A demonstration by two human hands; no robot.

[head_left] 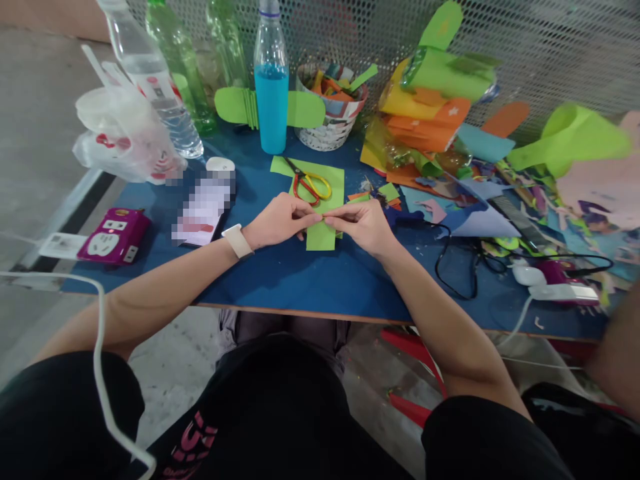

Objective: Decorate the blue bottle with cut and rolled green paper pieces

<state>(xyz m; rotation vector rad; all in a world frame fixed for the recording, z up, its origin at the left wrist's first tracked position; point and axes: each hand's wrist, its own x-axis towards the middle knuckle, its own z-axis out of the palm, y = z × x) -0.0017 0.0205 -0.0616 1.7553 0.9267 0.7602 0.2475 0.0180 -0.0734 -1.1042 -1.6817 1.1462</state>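
My left hand [283, 219], with a pale watch band on its wrist, and my right hand [369, 227] meet fingertip to fingertip above the table. Both are closed in a pinch. Whatever lies between the fingertips is too small to make out. Under and behind the hands lies light green paper [320, 239], with one strip reaching toward the front edge. Scissors [306, 179] with red and yellow handles rest on that paper, just beyond my fingers. Small green and orange paper scraps [389, 193] lie beyond my right hand.
A bottle of blue liquid [271, 107] and a woven basket [327, 130] stand at the back of the blue table [280, 280]. At left are a phone [205, 210], a purple power adapter [114, 237] and a bagged cup [120, 137]. Paper cuttings [480, 207] and a black cable [440, 267] cover the right.
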